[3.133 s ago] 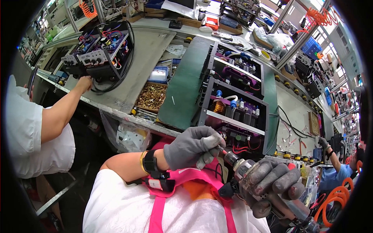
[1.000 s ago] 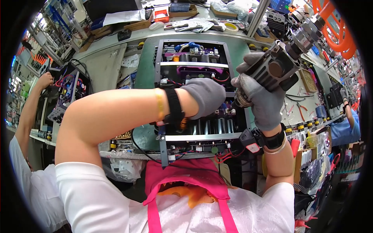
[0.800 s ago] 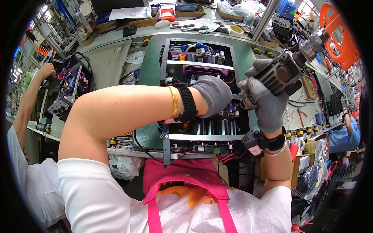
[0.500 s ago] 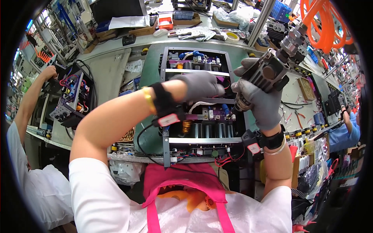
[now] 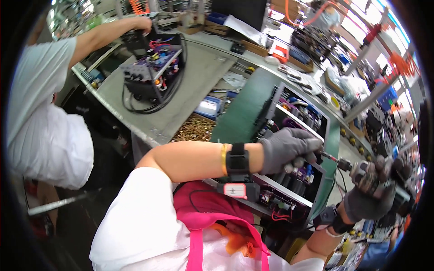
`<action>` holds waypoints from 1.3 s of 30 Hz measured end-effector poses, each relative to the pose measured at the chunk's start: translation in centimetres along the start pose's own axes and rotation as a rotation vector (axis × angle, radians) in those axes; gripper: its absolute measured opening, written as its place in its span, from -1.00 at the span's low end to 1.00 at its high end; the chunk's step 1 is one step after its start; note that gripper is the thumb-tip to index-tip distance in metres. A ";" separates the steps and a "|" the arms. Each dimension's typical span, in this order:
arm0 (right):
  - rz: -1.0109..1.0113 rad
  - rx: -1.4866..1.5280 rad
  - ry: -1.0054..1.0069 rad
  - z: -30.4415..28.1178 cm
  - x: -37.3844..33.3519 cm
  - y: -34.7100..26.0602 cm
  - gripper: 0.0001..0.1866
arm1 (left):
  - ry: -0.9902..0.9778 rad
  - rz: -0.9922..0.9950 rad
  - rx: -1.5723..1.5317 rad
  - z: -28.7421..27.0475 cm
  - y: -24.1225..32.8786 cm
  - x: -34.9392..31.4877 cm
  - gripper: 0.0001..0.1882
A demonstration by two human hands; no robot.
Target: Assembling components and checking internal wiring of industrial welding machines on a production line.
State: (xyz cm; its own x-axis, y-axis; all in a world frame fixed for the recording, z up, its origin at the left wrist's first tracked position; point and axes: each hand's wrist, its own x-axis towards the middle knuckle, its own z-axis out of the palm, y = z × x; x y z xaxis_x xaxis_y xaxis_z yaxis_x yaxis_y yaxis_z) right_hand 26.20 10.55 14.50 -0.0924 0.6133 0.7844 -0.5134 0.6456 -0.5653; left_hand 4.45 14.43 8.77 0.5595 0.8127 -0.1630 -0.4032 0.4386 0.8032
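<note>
My right hand (image 5: pixel 371 198), in a grey glove, grips a pneumatic screwdriver (image 5: pixel 361 174), which lies sideways at the right with its long bit (image 5: pixel 332 157) pointing left. My left hand (image 5: pixel 289 148), also gloved in grey, is over the middle of an open metal chassis (image 5: pixel 296 197). Its fingers are drawn together close to the bit's tip; whatever they hold, if anything, is hidden. Purple circuit boards, dark cylinders and wiring fill the chassis, which rests on a green mat (image 5: pixel 246 101). Red wires (image 5: pixel 281 216) hang at its near side.
Left of me, a co-worker's arm (image 5: pixel 106 38) reaches to another open unit (image 5: pixel 153 72) with a coiled black cable. Brass-coloured small parts (image 5: pixel 193 128) lie in a tray beside the mat. A metal post (image 5: pixel 368 97) and an orange hose (image 5: pixel 404 65) stand at the right.
The view has swung toward the left. The screwdriver has come away from the chassis to the right and tipped from steep to sideways. My left hand's fingers are now by its bit.
</note>
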 end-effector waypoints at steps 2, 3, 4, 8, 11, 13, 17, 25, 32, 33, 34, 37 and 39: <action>-0.064 -0.062 0.013 0.7 -0.2 0.0 -0.48 | -0.028 0.027 -0.086 0.4 -0.3 -0.7 -0.76; -0.098 -0.070 0.032 1.0 -0.3 0.1 -0.48 | -0.051 0.036 -0.148 0.6 -0.5 -1.1 -0.77; -0.068 -0.076 -0.034 1.3 -0.5 0.0 -0.48 | -0.082 0.025 -0.185 0.6 -0.6 -1.4 -0.76; -0.083 -0.049 -0.017 2.8 -0.8 0.0 -0.46 | -0.092 0.002 -0.224 0.6 -1.2 -2.0 -0.71; -0.126 -0.046 0.043 3.5 -1.0 0.3 -0.45 | -0.072 -0.030 -0.322 0.6 -1.6 -1.9 -0.68; -0.168 -0.113 0.030 3.5 -1.2 0.5 -0.44 | -0.170 -0.070 -0.450 0.5 -1.9 -2.0 -0.66; -0.138 -0.103 0.044 3.2 -1.8 0.2 -0.42 | -0.194 -0.055 -0.457 0.7 -1.9 -2.7 -0.66; -0.061 0.041 -0.170 3.7 -1.8 0.0 -0.40 | -0.053 0.020 -0.196 1.6 -1.6 -3.8 -0.67; -0.337 -0.203 0.022 2.2 -1.4 -1.9 -0.46 | 0.056 0.156 0.552 -0.6 3.6 -1.0 -0.45; -0.294 -0.180 -0.028 1.9 -1.2 -2.2 -0.47 | 0.024 0.393 0.937 -0.9 4.4 0.6 -0.54; -0.287 -0.183 -0.028 1.7 -1.3 -2.7 -0.48 | -0.028 0.276 1.221 -1.5 4.7 1.3 -0.57; -0.328 -0.248 0.060 1.1 -1.4 -3.1 -0.48 | -0.176 0.074 1.952 -1.9 3.5 4.5 -0.55; -0.351 -0.315 0.100 0.7 -1.4 -3.2 -0.48 | -0.298 -0.117 1.987 -1.8 2.7 6.0 -0.55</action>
State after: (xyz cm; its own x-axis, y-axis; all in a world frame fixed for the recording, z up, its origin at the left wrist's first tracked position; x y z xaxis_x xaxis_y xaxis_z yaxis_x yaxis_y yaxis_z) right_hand 27.38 7.25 15.38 0.1303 0.3644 0.9221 -0.2136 0.9185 -0.3328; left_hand 5.41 21.19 8.95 0.6822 0.6487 -0.3373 0.7276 -0.6478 0.2258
